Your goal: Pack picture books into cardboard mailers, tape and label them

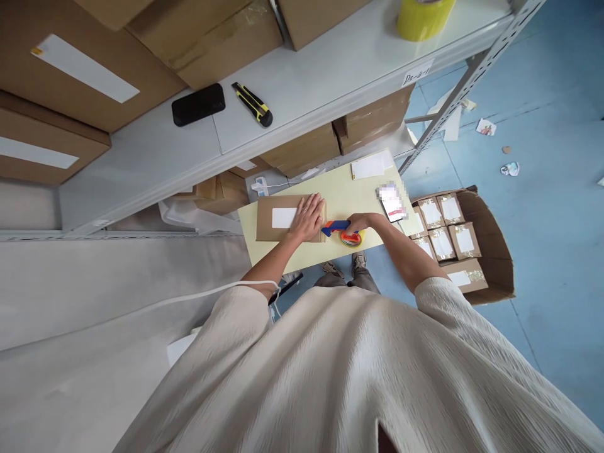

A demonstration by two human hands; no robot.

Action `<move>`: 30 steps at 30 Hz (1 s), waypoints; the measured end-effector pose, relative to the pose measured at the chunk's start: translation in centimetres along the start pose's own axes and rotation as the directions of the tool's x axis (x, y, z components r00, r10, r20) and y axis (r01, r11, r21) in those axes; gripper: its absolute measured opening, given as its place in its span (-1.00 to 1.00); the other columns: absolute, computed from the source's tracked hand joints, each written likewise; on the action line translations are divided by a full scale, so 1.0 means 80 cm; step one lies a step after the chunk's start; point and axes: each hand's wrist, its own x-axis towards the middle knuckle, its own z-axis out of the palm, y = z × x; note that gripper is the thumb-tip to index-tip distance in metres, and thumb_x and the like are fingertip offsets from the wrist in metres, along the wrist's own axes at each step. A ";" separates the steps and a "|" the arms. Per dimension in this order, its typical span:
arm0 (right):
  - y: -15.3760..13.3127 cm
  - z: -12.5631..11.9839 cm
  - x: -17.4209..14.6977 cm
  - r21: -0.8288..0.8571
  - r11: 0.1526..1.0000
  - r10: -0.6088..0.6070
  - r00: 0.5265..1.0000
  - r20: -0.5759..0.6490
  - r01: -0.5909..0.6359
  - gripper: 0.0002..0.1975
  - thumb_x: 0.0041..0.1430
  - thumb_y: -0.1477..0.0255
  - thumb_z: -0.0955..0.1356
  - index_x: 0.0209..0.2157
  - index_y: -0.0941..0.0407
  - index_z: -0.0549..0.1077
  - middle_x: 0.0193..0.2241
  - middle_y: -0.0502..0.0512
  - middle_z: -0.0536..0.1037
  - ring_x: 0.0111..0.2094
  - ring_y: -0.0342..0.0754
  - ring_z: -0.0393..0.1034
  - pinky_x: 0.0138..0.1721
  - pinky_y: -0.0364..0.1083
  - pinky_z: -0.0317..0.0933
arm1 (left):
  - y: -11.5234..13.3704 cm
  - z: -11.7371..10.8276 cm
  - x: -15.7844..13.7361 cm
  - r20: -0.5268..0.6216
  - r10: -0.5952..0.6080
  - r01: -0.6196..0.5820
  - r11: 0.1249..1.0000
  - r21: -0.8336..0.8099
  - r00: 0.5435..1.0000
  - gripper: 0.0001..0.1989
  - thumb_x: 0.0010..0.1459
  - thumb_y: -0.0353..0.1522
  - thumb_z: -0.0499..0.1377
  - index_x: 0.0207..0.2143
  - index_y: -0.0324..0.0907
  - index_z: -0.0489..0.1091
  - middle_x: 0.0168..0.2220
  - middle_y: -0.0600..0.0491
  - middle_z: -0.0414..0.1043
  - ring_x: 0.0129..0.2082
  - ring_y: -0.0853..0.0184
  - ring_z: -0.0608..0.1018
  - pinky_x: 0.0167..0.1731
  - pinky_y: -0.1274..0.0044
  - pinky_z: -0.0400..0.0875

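Note:
A brown cardboard box (265, 220) with a white label (284, 218) lies on a small pale yellow table (325, 255). Flat on the box's right part rests my left hand (307, 217), fingers stretched out. My right hand (359, 223) is wrapped round a blue and orange tape dispenser (336, 226) carrying a roll of tape. The dispenser's front end is at the right edge of the box; whether tape is stuck there I cannot make out. Right of the hands lies a phone-like item (391, 204), partly blurred out. White label sheets (369, 166) lie at the table's far edge.
On the shelf (302, 100) beyond the table are a black phone (198, 105), a box cutter (252, 104) and a yellow tape roll (425, 19). An open carton (495, 251) with several small boxes stands right on the floor. A white cable (189, 294) crosses by my left arm.

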 end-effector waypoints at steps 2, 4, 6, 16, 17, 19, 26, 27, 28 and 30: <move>-0.005 -0.004 -0.004 -0.017 1.000 -0.020 0.999 0.025 0.021 -0.60 -0.08 0.16 0.59 -0.24 0.09 0.58 -0.31 0.11 0.58 -0.24 0.10 0.50 -0.27 -0.02 0.28 | 0.001 -0.001 0.000 0.002 -0.002 0.002 1.000 0.004 1.000 -0.26 0.55 -0.26 -0.09 0.69 -0.23 0.05 0.73 -0.15 -0.10 0.74 0.04 -0.06 0.69 -0.02 -0.25; -0.010 -0.008 -0.009 -0.044 0.999 -0.022 0.999 0.036 0.023 -0.63 -0.06 0.18 0.58 -0.27 0.09 0.57 -0.31 0.11 0.57 -0.26 0.10 0.48 -0.28 0.00 0.26 | 0.001 -0.001 0.000 0.003 -0.004 0.004 1.000 0.008 1.000 -0.27 0.55 -0.26 -0.09 0.68 -0.24 0.06 0.73 -0.15 -0.09 0.74 0.04 -0.06 0.69 -0.01 -0.25; -0.016 -0.010 -0.013 -0.078 0.997 -0.004 1.000 0.027 0.006 -0.65 -0.06 0.19 0.59 -0.29 0.09 0.56 -0.32 0.11 0.56 -0.27 0.10 0.47 -0.28 0.01 0.25 | 0.002 -0.001 0.000 -0.001 -0.004 0.004 1.000 0.007 1.000 -0.28 0.56 -0.26 -0.10 0.68 -0.23 0.07 0.73 -0.14 -0.08 0.74 0.05 -0.05 0.69 0.00 -0.25; -0.032 -0.025 -0.015 -0.177 0.984 0.018 0.999 0.035 -0.012 -0.67 -0.03 0.21 0.59 -0.30 0.09 0.57 -0.31 0.12 0.58 -0.25 0.11 0.48 -0.29 0.00 0.24 | 0.003 -0.005 -0.001 0.003 -0.004 0.004 1.000 -0.004 1.000 -0.27 0.57 -0.25 -0.11 0.69 -0.22 0.04 0.73 -0.14 -0.09 0.74 0.06 -0.06 0.69 -0.01 -0.25; -0.034 -0.023 -0.012 -0.191 0.982 0.019 0.999 0.046 -0.010 -0.67 -0.04 0.21 0.59 -0.31 0.09 0.57 -0.31 0.12 0.59 -0.24 0.12 0.48 -0.28 0.00 0.25 | 0.003 -0.005 -0.001 0.008 -0.004 0.004 1.000 -0.003 1.000 -0.27 0.57 -0.25 -0.11 0.69 -0.23 0.04 0.73 -0.15 -0.09 0.74 0.06 -0.06 0.69 -0.01 -0.25; -0.037 -0.011 -0.006 -0.229 0.973 0.037 0.993 0.109 -0.011 -0.66 -0.09 0.20 0.62 -0.36 0.09 0.58 -0.33 0.12 0.59 -0.23 0.15 0.50 -0.26 0.00 0.27 | 0.003 -0.006 0.002 0.014 -0.010 0.010 1.000 0.002 1.000 -0.26 0.56 -0.25 -0.11 0.69 -0.23 0.05 0.73 -0.15 -0.09 0.74 0.05 -0.06 0.69 -0.01 -0.25; 0.010 0.035 -0.002 -0.101 0.993 0.073 0.988 0.138 -0.060 -0.49 -0.27 0.07 0.71 -0.35 0.06 0.63 -0.39 0.08 0.60 -0.21 0.19 0.56 -0.18 0.03 0.37 | 0.001 -0.005 0.009 -0.012 -0.045 0.045 0.999 -0.016 0.999 -0.25 0.56 -0.25 -0.12 0.70 -0.21 0.01 0.74 -0.11 -0.13 0.74 0.05 -0.08 0.70 -0.01 -0.29; 0.023 0.031 -0.005 -0.072 0.994 0.084 0.990 0.110 -0.077 -0.46 -0.30 0.04 0.73 -0.36 0.05 0.63 -0.39 0.09 0.60 -0.20 0.20 0.56 -0.17 0.04 0.38 | 0.000 -0.004 0.009 -0.016 -0.043 0.042 0.999 -0.026 0.999 -0.25 0.56 -0.25 -0.12 0.71 -0.20 0.00 0.74 -0.10 -0.14 0.74 0.06 -0.09 0.70 -0.01 -0.29; 0.035 0.024 -0.009 -0.044 0.996 0.078 0.992 0.099 -0.074 -0.44 -0.28 -0.01 0.73 -0.36 0.05 0.64 -0.37 0.10 0.61 -0.18 0.21 0.57 -0.14 0.04 0.39 | 0.000 -0.004 0.009 -0.021 -0.043 0.042 0.998 -0.036 0.999 -0.25 0.56 -0.24 -0.11 0.71 -0.19 -0.01 0.74 -0.10 -0.13 0.74 0.06 -0.09 0.70 -0.01 -0.30; 0.055 0.006 -0.018 0.023 0.999 0.030 0.997 0.069 -0.032 -0.38 -0.19 -0.13 0.70 -0.31 0.07 0.65 -0.29 0.15 0.66 -0.13 0.23 0.59 -0.09 0.04 0.40 | 0.001 -0.004 0.009 -0.027 -0.045 0.044 0.998 -0.052 0.999 -0.25 0.56 -0.23 -0.11 0.71 -0.18 -0.02 0.74 -0.09 -0.12 0.74 0.07 -0.09 0.70 -0.01 -0.30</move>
